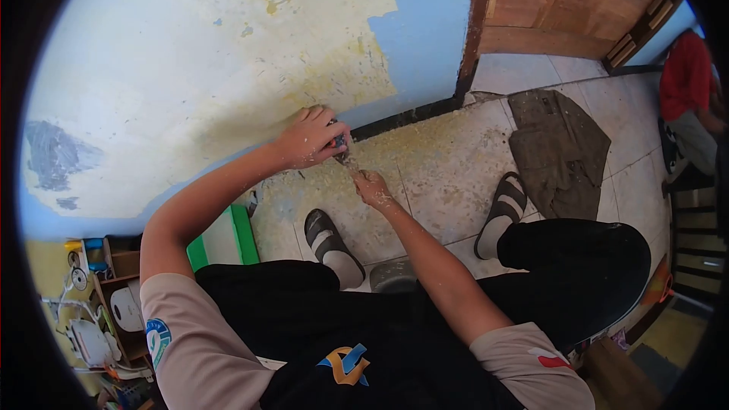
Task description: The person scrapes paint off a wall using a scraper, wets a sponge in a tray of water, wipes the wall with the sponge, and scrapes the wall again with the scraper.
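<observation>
Near the foot of a wall (304,45) with patchy, partly scraped paint, my left hand (311,138) has its fingers wrapped round a small dark tool (340,144), whose exact shape is hard to make out. Just below and to the right, my right hand (372,188) is closed, its fingertips close to the tool's lower end; what it holds, if anything, is hidden. Pale paint flakes (433,156) lie scattered over the tiled floor below both hands.
A brown cloth (558,144) lies on the floor at right. Beyond it sits a person in a red top (683,80). A green and white box (228,239) stands by my left leg, near a cluttered shelf (121,288). A wooden door (569,0) is at the top right.
</observation>
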A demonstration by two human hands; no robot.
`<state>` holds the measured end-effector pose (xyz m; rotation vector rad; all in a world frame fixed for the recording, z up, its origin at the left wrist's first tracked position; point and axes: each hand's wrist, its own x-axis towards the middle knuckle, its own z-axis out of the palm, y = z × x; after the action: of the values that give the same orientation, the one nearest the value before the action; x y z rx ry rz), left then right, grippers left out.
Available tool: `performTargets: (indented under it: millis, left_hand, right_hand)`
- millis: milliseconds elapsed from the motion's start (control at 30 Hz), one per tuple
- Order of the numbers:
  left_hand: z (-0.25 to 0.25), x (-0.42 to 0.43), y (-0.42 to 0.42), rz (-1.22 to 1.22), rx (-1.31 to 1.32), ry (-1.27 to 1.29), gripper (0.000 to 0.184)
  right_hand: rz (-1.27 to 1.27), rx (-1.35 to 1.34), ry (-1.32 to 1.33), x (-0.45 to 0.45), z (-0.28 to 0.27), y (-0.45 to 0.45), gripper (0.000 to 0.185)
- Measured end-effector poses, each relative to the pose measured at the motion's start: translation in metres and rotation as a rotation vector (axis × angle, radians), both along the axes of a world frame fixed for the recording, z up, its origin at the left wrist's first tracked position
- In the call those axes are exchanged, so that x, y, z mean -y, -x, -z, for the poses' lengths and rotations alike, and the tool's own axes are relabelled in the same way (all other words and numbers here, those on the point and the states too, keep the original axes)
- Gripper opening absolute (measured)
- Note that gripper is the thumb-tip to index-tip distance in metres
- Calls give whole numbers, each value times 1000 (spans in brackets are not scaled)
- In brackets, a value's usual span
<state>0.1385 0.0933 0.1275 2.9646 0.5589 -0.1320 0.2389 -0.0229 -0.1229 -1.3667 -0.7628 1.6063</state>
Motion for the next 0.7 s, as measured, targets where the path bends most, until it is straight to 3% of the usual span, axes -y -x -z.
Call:
performTargets:
  millis: [100,133,200,233,300,333,400,533,700]
  left_hand:
    - [19,17,28,-114,22,102,22]
    - [26,24,37,-127,29,102,22]
    - [37,36,48,-229,73,63,22]
    - [38,38,52,-237,83,65,22]
    - [37,40,61,-292,110,-6,20]
    - [35,38,65,-302,112,-10,20]
    - [33,34,74,-292,161,-116,20]
    - [36,29,89,-425,218,-86,22]
    - [38,28,106,-617,199,2,22]
  right_hand:
    - [-192,141,-17,-5,-82,3,47]
    - [-205,147,-17,-10,-85,10,47]
    - [-336,256,-345,-19,-83,24,36]
    - [-346,265,-344,-20,-78,29,36]
    - [-282,582,-890,-24,-68,39,33]
    - [-291,579,-896,-23,-90,39,33]
    - [-343,475,-566,-18,-126,38,35]
    - [-464,614,-639,-23,-117,48,39]
    - [-413,453,-492,-13,-128,57,43]
